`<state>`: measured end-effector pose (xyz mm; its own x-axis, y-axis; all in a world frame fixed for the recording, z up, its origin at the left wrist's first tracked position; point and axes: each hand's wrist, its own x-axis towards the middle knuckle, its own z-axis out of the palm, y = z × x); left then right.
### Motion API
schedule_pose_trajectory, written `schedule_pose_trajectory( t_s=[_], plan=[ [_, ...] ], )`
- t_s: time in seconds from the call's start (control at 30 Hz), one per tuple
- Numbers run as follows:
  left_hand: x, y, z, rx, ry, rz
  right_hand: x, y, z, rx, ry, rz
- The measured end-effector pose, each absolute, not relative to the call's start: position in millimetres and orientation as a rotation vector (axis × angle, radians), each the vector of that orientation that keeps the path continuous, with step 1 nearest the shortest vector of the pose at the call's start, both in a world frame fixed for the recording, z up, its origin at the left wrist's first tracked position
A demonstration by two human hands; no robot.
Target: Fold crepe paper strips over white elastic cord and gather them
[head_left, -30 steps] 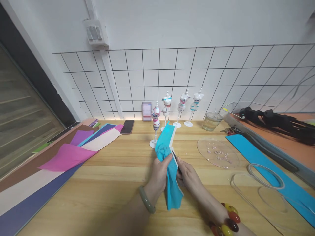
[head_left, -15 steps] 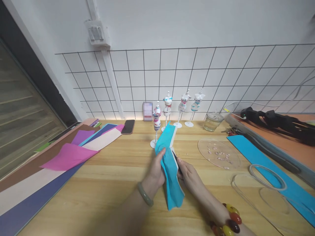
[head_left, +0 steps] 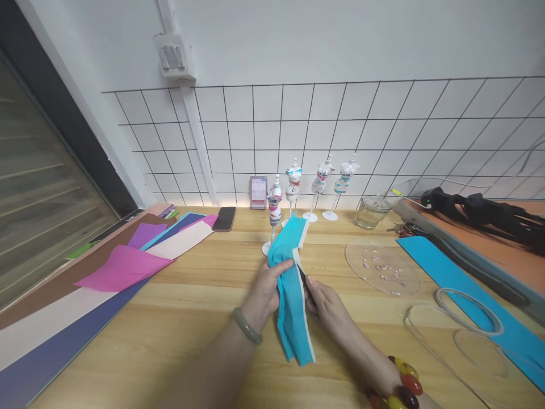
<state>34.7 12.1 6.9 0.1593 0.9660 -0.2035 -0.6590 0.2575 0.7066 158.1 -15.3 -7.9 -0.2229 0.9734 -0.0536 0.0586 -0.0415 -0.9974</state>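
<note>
A wrinkled turquoise crepe-like strip (head_left: 293, 295) with a white right edge runs upright between my hands. My left hand (head_left: 269, 287) grips its left side, the thumb lying across the front. Black scissors (head_left: 302, 276) sit in my right hand (head_left: 326, 301), their blades against the white edge and their handles mostly hidden by my fingers. A notch shows in that edge just above the blades. Directly behind the strip's upper end stands a small decorated white dress-form figure (head_left: 275, 207), its base partly covered.
Several more dress-form figures (head_left: 293, 182) stand at the back. Coloured sheets (head_left: 123, 270) and a phone (head_left: 224, 218) lie left. Rightward are a clear disc (head_left: 355, 258) with small pink pieces, a glass (head_left: 372, 213), a flat blue strip (head_left: 430, 258) and a coiled pale cord (head_left: 443, 292).
My left thumb has shifted right across the turquoise strip, and the strip's lower part hangs straighter. The notch in the white edge looks wider. The whole view has shifted slightly.
</note>
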Motion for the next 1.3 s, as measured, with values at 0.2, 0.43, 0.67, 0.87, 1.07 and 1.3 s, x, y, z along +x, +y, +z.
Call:
schedule_pose_trajectory(
  t_s=[0.2, 0.43, 0.67, 0.87, 1.07, 1.3],
  plan=[
    [40.2, 10.2, 4.8, 0.534, 0.732, 1.391, 157.9, -17.7, -6.0, -1.162, -1.315, 1.446],
    [45.6, 5.8, 0.3, 0.598, 0.698, 1.438, 159.4, -17.4, -10.4, -1.183, -1.229, 1.529],
    [53.4, 1.0, 0.4, 0.617, 0.743, 1.482, 159.7, -16.5, -4.8, -1.188, -1.326, 1.380],
    [55.8, -2.5, 0.3, 0.629, 0.750, 1.478, 160.5, -16.1, -0.7, -1.165, -1.362, 1.303],
    [56.4, -2.8, -0.2, 0.616, 0.746, 1.464, 161.1, -14.8, -2.9, -1.176, -1.370, 1.299],
    [56.8, -3.3, 3.4, 0.574, 0.759, 1.474, 162.0, -12.9, -3.0, -1.176, -1.413, 1.247]
  ],
)
